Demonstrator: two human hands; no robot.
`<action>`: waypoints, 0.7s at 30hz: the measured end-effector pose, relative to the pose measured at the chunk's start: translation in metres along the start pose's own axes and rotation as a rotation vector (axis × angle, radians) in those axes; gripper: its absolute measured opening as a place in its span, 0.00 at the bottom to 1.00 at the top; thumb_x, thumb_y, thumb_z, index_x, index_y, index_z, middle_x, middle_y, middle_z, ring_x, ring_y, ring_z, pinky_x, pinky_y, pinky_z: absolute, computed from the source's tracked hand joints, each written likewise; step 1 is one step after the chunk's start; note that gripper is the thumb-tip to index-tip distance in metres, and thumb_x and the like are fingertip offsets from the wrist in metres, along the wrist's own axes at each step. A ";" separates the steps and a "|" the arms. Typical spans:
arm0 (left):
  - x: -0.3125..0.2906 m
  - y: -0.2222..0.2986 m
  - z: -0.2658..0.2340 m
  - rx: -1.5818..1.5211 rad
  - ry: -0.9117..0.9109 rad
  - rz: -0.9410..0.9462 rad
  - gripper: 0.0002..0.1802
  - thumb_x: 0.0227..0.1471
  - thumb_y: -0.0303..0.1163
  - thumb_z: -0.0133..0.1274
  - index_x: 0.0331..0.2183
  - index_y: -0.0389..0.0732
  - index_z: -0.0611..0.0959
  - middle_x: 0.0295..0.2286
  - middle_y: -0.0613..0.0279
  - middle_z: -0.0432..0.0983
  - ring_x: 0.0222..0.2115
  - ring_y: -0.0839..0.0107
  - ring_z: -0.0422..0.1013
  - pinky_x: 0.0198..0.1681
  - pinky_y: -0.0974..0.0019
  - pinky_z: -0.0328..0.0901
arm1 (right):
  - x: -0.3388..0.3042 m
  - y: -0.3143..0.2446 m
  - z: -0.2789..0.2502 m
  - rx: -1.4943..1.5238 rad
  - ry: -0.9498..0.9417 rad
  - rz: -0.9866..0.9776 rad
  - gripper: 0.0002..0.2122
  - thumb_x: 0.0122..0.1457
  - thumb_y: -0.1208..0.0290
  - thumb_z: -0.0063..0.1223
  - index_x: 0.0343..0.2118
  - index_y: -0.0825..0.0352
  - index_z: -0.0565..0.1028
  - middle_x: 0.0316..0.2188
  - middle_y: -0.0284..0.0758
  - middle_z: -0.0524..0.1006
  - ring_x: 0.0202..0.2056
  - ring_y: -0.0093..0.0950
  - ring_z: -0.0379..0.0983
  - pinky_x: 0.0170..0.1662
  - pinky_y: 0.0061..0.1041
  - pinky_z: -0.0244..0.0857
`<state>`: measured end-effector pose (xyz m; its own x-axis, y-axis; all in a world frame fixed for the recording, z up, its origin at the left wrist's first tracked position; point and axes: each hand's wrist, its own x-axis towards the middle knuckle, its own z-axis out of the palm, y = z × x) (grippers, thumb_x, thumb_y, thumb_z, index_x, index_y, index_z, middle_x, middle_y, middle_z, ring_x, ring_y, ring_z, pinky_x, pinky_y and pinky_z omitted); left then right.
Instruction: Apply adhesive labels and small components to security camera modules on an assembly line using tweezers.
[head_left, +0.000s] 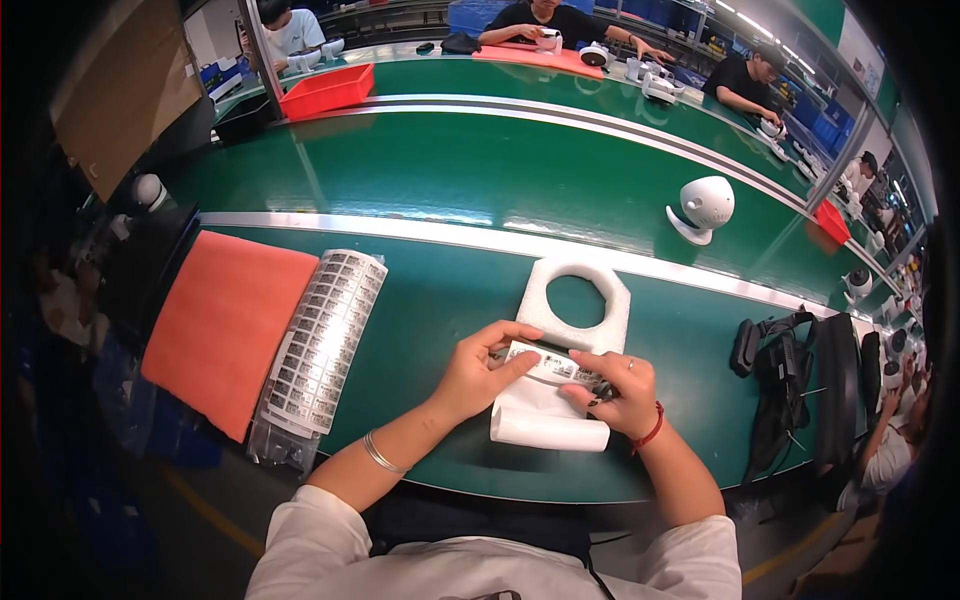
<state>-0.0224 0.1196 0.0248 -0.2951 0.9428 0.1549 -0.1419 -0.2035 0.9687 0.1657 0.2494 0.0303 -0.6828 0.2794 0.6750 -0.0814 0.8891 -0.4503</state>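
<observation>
Both of my hands are at a white strip of printed labels (553, 364) above the green table. At its left end, the thumb and fingers of my left hand (484, 372) pinch the strip. My right hand (622, 392) grips the right end between thumb and fingers; a small dark spot shows by its fingertips, too small to name. The strip's white backing curls into a roll (548, 428) towards me. Just beyond my hands lies a white foam block (537, 300) with a round hole.
Left of my hands lie sheets of labels (328, 335) and an orange foam sheet (228, 325). Black straps and cables (780, 385) lie at the right. A white camera (707, 203) stands on the green conveyor (420, 165). Co-workers sit beyond, near a red tray (328, 91).
</observation>
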 end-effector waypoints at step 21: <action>-0.002 0.000 -0.001 0.362 0.031 0.315 0.15 0.43 0.23 0.65 0.37 0.36 0.82 0.34 0.62 0.80 0.33 0.75 0.77 0.38 0.72 0.72 | -0.002 -0.010 -0.004 0.171 0.072 0.207 0.19 0.42 0.78 0.68 0.41 0.63 0.80 0.22 0.30 0.76 0.15 0.17 0.59 0.18 0.17 0.52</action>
<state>-0.0223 0.1171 0.0245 -0.2996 0.8409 0.4507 0.2957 -0.3673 0.8818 0.1712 0.2419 0.0358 -0.6446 0.4790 0.5959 -0.0713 0.7384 -0.6706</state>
